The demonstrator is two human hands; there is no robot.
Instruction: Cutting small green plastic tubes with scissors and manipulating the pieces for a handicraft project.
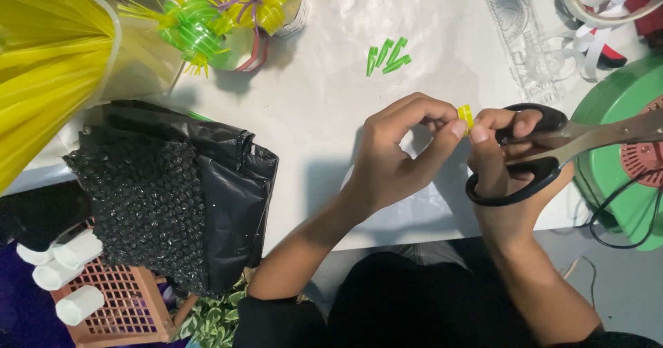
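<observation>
We pinch a yellow strip (466, 117) over the bench (324, 99).
Left hand (400, 151) & right hand (501, 158) both grip it (right also holds scissors (552, 148)).

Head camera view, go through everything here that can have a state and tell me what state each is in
Left hand: pinching the yellow piece.
Right hand: fingers through the scissor handles, also touching the yellow piece.
Yellow piece: held between both hands above the table.
Scissors: in the right hand, blades closed.
Green cut pieces: lying loose on the table.
Black bag: crumpled, draped over the table edge.

Bright overhead light; soft shadows; slight blur
</observation>
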